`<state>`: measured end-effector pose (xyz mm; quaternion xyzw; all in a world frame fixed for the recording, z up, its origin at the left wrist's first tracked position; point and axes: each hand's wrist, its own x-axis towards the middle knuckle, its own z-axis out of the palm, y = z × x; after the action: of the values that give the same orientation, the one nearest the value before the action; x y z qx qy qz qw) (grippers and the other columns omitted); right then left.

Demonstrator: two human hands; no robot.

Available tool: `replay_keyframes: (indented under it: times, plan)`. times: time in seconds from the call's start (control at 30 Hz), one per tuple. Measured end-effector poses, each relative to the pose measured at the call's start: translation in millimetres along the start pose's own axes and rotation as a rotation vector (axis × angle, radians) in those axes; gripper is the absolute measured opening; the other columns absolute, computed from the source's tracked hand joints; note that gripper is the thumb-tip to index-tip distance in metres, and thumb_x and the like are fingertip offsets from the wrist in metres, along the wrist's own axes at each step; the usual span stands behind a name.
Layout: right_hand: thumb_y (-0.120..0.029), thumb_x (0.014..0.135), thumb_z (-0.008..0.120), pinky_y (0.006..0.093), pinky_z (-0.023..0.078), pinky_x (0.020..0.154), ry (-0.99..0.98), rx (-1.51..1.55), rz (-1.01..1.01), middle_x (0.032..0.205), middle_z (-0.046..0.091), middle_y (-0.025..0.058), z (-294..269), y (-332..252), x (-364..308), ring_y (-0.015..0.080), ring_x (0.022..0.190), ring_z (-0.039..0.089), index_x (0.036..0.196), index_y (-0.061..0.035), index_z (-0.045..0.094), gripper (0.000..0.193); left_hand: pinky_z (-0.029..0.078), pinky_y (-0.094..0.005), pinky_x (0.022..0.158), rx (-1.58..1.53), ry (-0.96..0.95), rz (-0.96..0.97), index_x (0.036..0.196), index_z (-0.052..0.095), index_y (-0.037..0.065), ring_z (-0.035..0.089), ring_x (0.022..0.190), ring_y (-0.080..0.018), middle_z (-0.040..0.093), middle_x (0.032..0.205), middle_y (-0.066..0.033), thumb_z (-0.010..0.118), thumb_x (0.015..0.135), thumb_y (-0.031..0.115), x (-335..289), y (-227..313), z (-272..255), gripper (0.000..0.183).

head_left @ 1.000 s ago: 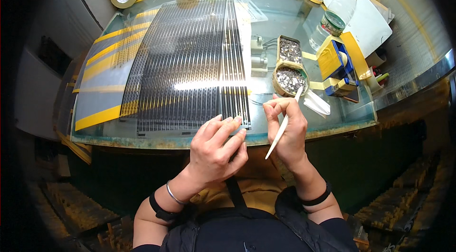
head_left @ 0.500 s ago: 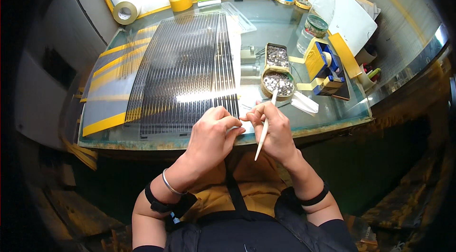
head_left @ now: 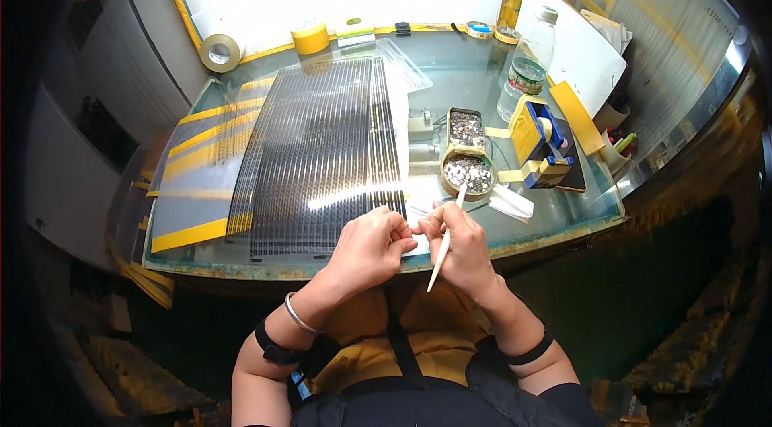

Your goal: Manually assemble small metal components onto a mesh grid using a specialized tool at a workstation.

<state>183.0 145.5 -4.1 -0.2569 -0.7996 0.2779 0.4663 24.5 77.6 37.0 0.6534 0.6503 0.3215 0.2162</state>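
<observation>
While our right hand [head_left: 465,252] is clasping the white stick [head_left: 436,273] near the round tin [head_left: 446,186], we are holding our left hand [head_left: 363,248] curled by the striped sheet [head_left: 318,137], whether pinching, we cannot tell; by swinging the stick, we could be spilling loose bits [head_left: 473,174].

Before me, the glass table [head_left: 458,57] bears black striped sheets [head_left: 322,145] at left, a round tin [head_left: 447,186] and folded white paper [head_left: 511,203] at right, a bottle [head_left: 527,73] far right, yellow tape [head_left: 310,40] far left.
</observation>
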Motion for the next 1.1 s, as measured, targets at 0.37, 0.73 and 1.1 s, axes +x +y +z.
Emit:
replay_keyframes:
  times: [0.37, 0.73, 1.1]
  plan:
    - [0.009, 0.088, 0.062, 0.0371, 0.058, 0.08, 0.193, 0.229, -0.135, 0.082, 0.061, 0.0124, -4.3, 3.1, -2.6, 0.023, 0.08, 0.071, 0.085, -0.0025, 0.048, 0.018, 0.055, -0.0291, 0.068, -0.166, 0.194, 0.17, 0.09, 0.062, -0.003, 0.068, 0.075, -0.0157, 0.069, 0.083, -0.0119, 0.067, 0.087, -0.002, -7.8, 4.0, -5.4, 0.007]
    - [0.006, 0.093, 0.058, 0.0274, 0.056, 0.071, 0.314, 0.138, 0.004, 0.097, 0.063, 0.0166, -128.1, 6.8, -49.4, 0.017, 0.079, 0.068, 0.097, -0.0019, 0.046, 0.015, 0.052, -0.0282, 0.06, -0.009, 0.162, 0.349, 0.084, 0.067, -0.001, 0.063, 0.062, -0.0134, 0.065, 0.071, -0.009, 0.074, 0.082, 0.009, 99.5, 36.5, -6.8, 0.013]
    - [0.001, 0.096, 0.058, 0.0253, 0.054, 0.072, 0.511, -0.07, 0.235, 0.094, 0.064, 0.0128, -182.4, 29.9, -98.4, 0.0154, 0.078, 0.067, 0.094, -0.0022, 0.046, 0.013, 0.051, -0.0322, 0.063, 0.051, 0.062, 0.24, 0.088, 0.07, -0.004, 0.065, 0.066, -0.0225, 0.066, 0.076, -0.0159, 0.074, 0.087, 0.02, 117.1, 31.3, 8.1, 0.024]
